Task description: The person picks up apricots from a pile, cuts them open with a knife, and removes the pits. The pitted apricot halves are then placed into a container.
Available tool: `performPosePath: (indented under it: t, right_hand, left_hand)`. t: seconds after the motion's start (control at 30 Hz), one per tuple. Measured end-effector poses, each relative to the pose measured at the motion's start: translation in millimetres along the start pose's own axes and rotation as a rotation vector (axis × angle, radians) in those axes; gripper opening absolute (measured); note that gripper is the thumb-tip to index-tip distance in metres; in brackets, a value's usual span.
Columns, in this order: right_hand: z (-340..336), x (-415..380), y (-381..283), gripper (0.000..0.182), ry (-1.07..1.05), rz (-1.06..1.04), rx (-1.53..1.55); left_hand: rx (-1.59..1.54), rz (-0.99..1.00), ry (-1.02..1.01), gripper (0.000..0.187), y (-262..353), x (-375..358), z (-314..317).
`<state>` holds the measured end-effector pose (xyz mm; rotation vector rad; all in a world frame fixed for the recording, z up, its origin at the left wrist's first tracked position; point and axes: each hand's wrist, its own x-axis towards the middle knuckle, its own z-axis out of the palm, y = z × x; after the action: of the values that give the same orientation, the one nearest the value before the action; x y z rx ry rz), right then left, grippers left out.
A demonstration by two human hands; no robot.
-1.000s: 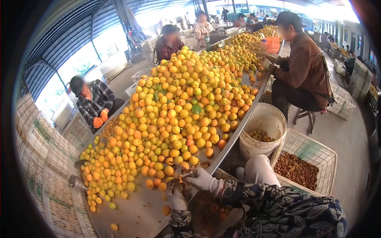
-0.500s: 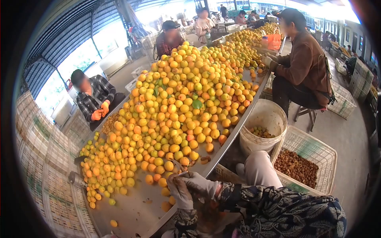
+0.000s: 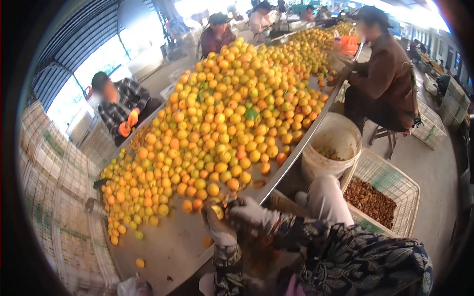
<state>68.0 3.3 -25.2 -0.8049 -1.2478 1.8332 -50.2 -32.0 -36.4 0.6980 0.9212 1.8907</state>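
My left hand (image 3: 220, 231), in a pale, stained glove, is closed on a yellow apricot (image 3: 217, 212) just off the table's near edge. Close against it, my right hand (image 3: 253, 215), gloved too, has its fingers curled. What the right fingers hold is blurred and I cannot make it out. Beyond both hands a large heap of apricots (image 3: 222, 133), yellow to orange with a few greenish ones, covers the metal table (image 3: 168, 251).
A white bucket (image 3: 312, 160) with some fruit inside stands right of the table. Beside it is a crate (image 3: 407, 190) of brown pits (image 3: 369, 201). One person (image 3: 385, 74) sits at the right; another with orange gloves (image 3: 129, 123) sits across. Stacked crates (image 3: 54, 182) line the left.
My view has shifted slightly, and my hands appear a little higher. A yellow apricot now shows in my left hand; the thin tool seen earlier at my right fingers is no longer distinct.
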Motion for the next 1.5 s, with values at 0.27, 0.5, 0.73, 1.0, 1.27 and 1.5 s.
performPosePath:
  t: [0.27, 0.5, 0.73, 1.0, 1.27, 1.5]
  right_hand:
    - [-56.9, 27.1, -23.6, 0.022, -0.005, 0.147, -0.518]
    - [-54.0, 70.3, -36.3, 0.039, 0.146, 0.026, -1.11]
    - [-44.2, 109.1, -19.5, 0.042, 0.046, 0.065, -1.476]
    - [-11.3, 37.0, -65.1, 0.038, -0.178, 0.09, -0.266]
    - [10.5, 5.1, -14.5, 0.047, -0.117, -0.26, -0.014]
    - [6.5, 2.2, -25.6, 0.033, -0.05, -0.245, -0.121]
  left_hand:
    - [0.659, -0.29, -0.413, 0.013, 20.9, -30.8, 6.0]
    - [0.471, -0.219, -0.089, 0.024, 31.4, -12.2, -11.2]
    - [0.447, -0.171, -0.081, 0.024, 40.2, -5.8, -11.2]
    - [-0.064, -0.218, 0.054, 0.032, 40.1, -0.2, 1.9]
    - [-0.179, -0.113, -0.186, 0.04, 32.3, 2.5, -2.8]
    - [0.266, -0.095, -0.205, 0.032, 43.0, 3.1, -7.8]
